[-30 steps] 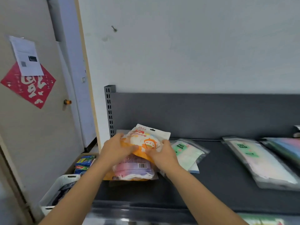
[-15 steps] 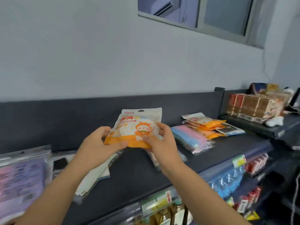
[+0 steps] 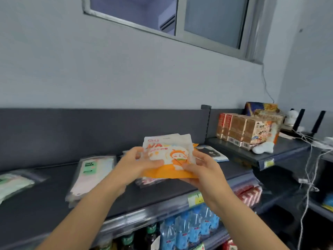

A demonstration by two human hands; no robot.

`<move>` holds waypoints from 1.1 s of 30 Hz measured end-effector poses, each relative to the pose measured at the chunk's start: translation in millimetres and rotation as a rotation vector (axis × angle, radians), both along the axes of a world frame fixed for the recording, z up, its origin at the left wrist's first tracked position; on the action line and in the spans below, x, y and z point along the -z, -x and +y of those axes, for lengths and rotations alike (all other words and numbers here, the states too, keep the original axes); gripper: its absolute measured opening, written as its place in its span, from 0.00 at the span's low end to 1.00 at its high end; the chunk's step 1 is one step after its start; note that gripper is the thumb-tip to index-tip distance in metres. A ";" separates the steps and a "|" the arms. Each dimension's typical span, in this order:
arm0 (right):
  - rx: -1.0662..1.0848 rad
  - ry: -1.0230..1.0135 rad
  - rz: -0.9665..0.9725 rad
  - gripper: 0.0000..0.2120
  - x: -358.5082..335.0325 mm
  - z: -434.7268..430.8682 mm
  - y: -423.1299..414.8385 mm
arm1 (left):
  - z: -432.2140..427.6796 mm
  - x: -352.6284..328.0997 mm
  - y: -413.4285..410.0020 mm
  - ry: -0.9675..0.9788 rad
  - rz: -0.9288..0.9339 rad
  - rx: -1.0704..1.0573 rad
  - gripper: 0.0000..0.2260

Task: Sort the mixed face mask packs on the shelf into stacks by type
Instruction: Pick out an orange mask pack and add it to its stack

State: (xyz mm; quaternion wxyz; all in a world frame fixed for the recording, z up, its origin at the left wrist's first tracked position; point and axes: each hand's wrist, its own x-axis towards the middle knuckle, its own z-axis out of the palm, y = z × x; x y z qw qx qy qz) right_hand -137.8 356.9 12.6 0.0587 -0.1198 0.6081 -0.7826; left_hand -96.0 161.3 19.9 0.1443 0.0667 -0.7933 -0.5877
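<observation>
Your left hand (image 3: 134,165) and right hand (image 3: 203,170) both pinch the orange pack (image 3: 169,157) above the shelf's (image 3: 54,192) middle, not yet stacked; clear packs (image 3: 93,175) toward the shelf's left suggest sorting is partway.

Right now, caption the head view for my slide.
Left hand and right hand hold an orange mask pack above the dark shelf, beside a clear mask pack.

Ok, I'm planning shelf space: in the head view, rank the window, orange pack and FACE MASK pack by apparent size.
1. window
2. orange pack and FACE MASK pack: look alike; the orange one is held nearer, so unranked.
</observation>
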 end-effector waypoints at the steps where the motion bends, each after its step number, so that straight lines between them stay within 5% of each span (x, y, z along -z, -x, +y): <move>1: -0.007 -0.021 0.000 0.24 0.0 12.2 10.4 | 10.4 1.2 9.7 -0.003 -0.017 0.004 0.42; 6: -0.023 -0.166 0.016 0.22 -1.0 45.5 64.7 | 47.5 -2.5 58.0 0.089 -0.064 -0.017 0.23; 14: 0.056 -0.555 0.249 0.12 -17.4 30.0 172.9 | 45.4 -19.7 156.8 0.433 -0.110 -0.148 0.34; 24: -0.070 -0.849 0.262 0.14 -7.1 4.7 268.3 | 30.5 -4.1 235.4 0.534 -0.343 -0.202 0.39; 33: -0.211 -1.058 0.434 0.19 -5.2 8.6 293.9 | 48.4 -9.6 240.4 0.523 -0.368 -0.351 0.35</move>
